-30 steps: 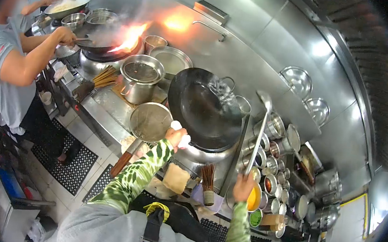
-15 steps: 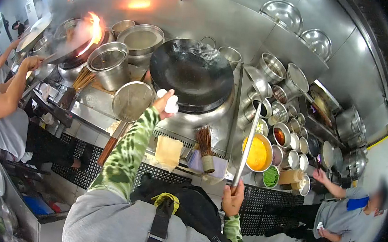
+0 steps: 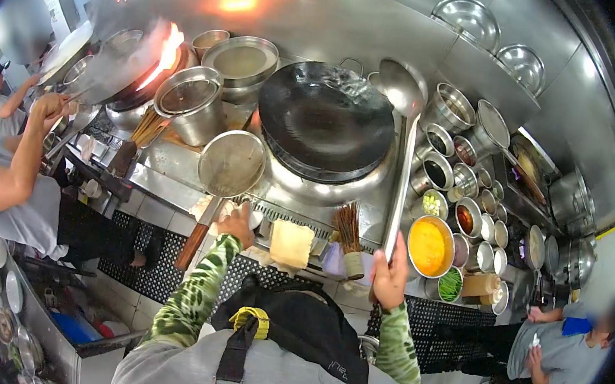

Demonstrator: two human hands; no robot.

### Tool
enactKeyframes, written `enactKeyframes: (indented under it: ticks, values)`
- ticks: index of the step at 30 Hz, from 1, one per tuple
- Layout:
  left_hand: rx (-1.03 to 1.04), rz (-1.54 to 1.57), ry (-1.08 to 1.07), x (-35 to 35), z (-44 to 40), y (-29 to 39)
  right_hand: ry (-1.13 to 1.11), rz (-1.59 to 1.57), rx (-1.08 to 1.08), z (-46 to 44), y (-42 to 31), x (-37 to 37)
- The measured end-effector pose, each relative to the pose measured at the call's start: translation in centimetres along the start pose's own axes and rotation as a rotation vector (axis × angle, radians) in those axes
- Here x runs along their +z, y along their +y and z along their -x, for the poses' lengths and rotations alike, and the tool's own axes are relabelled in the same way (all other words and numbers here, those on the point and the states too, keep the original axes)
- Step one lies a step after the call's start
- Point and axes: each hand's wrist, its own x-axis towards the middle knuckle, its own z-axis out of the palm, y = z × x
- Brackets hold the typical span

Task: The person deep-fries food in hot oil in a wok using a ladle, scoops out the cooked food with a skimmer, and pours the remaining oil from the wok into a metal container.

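A long-handled ladle [image 3: 404, 90] reaches up beside the wok, its bowl near the wok's far right rim. My right hand [image 3: 390, 276] is closed around the end of its handle. My left hand [image 3: 235, 223] is low at the stove's front edge, beside the wooden handle of a mesh strainer [image 3: 232, 161]. A bunched white cloth [image 3: 255, 219] shows at its thumb side; the fingers are partly hidden but seem closed on it. The black wok [image 3: 326, 119] sits on the burner with a wet sheen inside, and neither hand touches it.
To the right stand a pot of yellow liquid [image 3: 429, 247], chopped greens [image 3: 450, 285] and several seasoning pots. A bamboo brush [image 3: 349, 238] and folded cloth [image 3: 291, 243] lie at the front. Flames [image 3: 164, 57] rise at the left, where a co-worker [image 3: 12, 183] works. Another person [image 3: 565, 339] stands right.
My left hand has come down from the wok's near rim to the stove's front edge with the white cloth. My right hand has raised the ladle, its bowl now nearer the wok.
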Motion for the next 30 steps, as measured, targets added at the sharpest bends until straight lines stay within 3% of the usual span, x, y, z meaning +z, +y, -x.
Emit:
enactKeyframes:
  ticks: [2, 4, 6, 7, 8, 9, 11, 12, 14, 16, 18, 19, 23, 30]
  values:
    - [-0.008, 0.001, 0.056, -0.1, 0.1, -0.3, -0.029, -0.121, 0.071, -1.7, -2.8, 2.5]
    - [-0.024, -0.087, -0.108, 0.7, -0.6, -0.5, -0.049, -0.155, 0.066, -3.1, -3.9, 5.0]
    - [0.064, -0.073, -0.002, 1.5, -0.3, -1.7, -0.112, -0.183, 0.13, -4.1, -4.8, 7.0]
    - [0.077, 0.0, -0.006, -5.0, 2.3, -1.4, -0.142, -0.202, 0.147, -4.5, -5.0, 7.8]
    - [0.149, 0.353, 0.276, -1.3, -0.3, -4.5, -0.173, -0.219, 0.163, -4.8, -5.1, 8.5]
    - [0.077, 0.695, 0.405, -0.7, -2.2, -7.7, -0.2, -0.254, 0.144, -5.0, -4.8, 9.3]
    - [-0.112, 1.673, 0.484, -4.7, -3.2, -12.2, -0.279, -0.245, 0.188, -6.1, -7.1, 10.9]
    - [-0.234, 2.307, 0.39, -9.7, -2.1, -13.6, -0.315, -0.239, 0.218, -6.4, -8.0, 11.6]
    - [-0.234, 2.58, 0.089, -16.6, -2.7, -15.7, -0.415, -0.274, 0.222, -8.2, -8.9, 13.6]
    - [-0.345, 2.518, 0.02, -22.2, -3.5, -15.2, -0.485, -0.222, 0.218, -9.9, -10.5, 16.4]
    - [0.079, 2.484, -0.329, -19.4, -9.4, -21.1, -0.549, -0.249, 0.241, -12.2, -11.8, 19.0]
    - [-0.041, 2.363, -0.165, -21.8, -7.6, -20.1, -0.574, -0.207, 0.234, -13.2, -12.4, 20.0]
    - [-0.114, 2.041, 0.119, -24.5, -2.7, -19.3, -0.666, -0.06, 0.152, -16.8, -15.0, 23.1]
    - [-0.102, 1.657, 0.274, -24.9, -0.1, -21.4, -0.848, 0.298, -0.042, -22.1, -16.0, 29.5]
